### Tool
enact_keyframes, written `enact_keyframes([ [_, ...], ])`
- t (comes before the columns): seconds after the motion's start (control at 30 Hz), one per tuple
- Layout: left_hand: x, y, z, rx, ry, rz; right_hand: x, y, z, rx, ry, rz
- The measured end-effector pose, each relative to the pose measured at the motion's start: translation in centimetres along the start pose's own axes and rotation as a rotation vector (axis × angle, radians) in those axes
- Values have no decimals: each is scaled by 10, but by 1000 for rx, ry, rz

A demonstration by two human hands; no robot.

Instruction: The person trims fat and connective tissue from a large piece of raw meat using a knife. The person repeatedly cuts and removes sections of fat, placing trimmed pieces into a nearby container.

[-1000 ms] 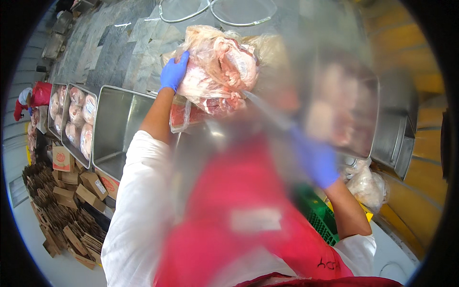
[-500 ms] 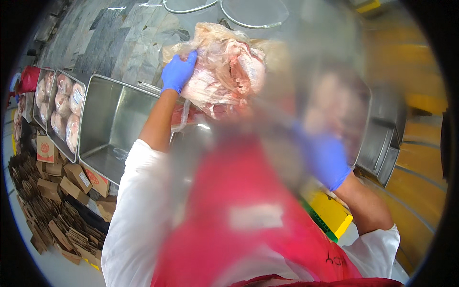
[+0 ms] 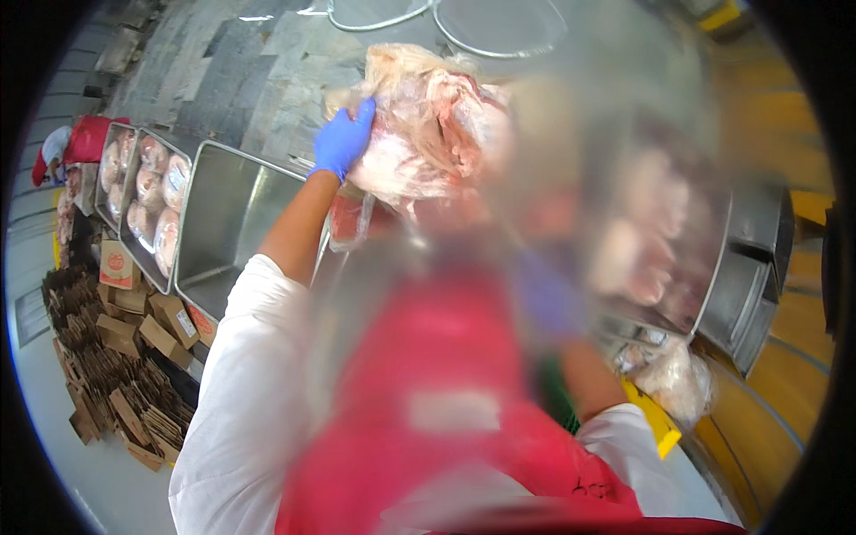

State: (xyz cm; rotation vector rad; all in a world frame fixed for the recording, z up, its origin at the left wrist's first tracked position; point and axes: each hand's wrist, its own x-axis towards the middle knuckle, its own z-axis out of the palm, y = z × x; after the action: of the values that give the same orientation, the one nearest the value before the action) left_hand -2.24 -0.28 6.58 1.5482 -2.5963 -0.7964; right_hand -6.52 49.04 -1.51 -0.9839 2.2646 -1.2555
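Note:
A large piece of raw pink meat (image 3: 406,147), partly wrapped in a loose clear plastic bag (image 3: 397,67), lies before me. My left hand (image 3: 343,141), in a blue glove, grips its left edge, with the thumb pointing up and the other fingers partly hidden. Lower right, my right hand (image 3: 548,299), also gloved in blue, is smeared behind a hazy patch of the picture. Its fingers, and anything in them, cannot be made out. Nearest to it is a metal tub (image 3: 713,267) with blurred pieces of meat (image 3: 637,259). More red meat (image 3: 352,218) in plastic shows below my left wrist.
An open metal tub (image 3: 241,201) stands at left, beside tubs of round wrapped meat (image 3: 160,192). Cardboard boxes (image 3: 134,330) are heaped below. Metal hoops (image 3: 486,49) lie beyond the meat. A plastic bag (image 3: 678,383) hangs at right. Another person (image 3: 85,143) works far left.
My right hand has moved left and closer to my body, away from the right-hand tub. My left hand keeps its hold on the meat. The whole view has shifted slightly.

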Motion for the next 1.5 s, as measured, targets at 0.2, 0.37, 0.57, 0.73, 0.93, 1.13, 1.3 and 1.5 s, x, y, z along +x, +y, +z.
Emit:
enact_keyframes([
  [0.2,-5,5,-2,-47,25,25,-8,53,118,-122,117,75],
  [0.37,4,-11,2,19,54,36,12,5,126,-20,149,194],
  [0.57,4,-5,3,12,31,34,10,1,114,137,210,165],
  [0.73,-2,-11,4,54,28,-4,-5,0,91,212,177,180],
  [0.93,-19,-19,16,1,76,-18,6,13,125,201,303,266],
  [1.13,2,-17,3,73,10,-33,39,9,191,372,361,271],
  [1.3,-6,-13,-4,21,7,32,37,-28,140,501,164,364],
  [1.5,-83,15,-5,211,558,730,-79,-15,34,176,210,309],
])
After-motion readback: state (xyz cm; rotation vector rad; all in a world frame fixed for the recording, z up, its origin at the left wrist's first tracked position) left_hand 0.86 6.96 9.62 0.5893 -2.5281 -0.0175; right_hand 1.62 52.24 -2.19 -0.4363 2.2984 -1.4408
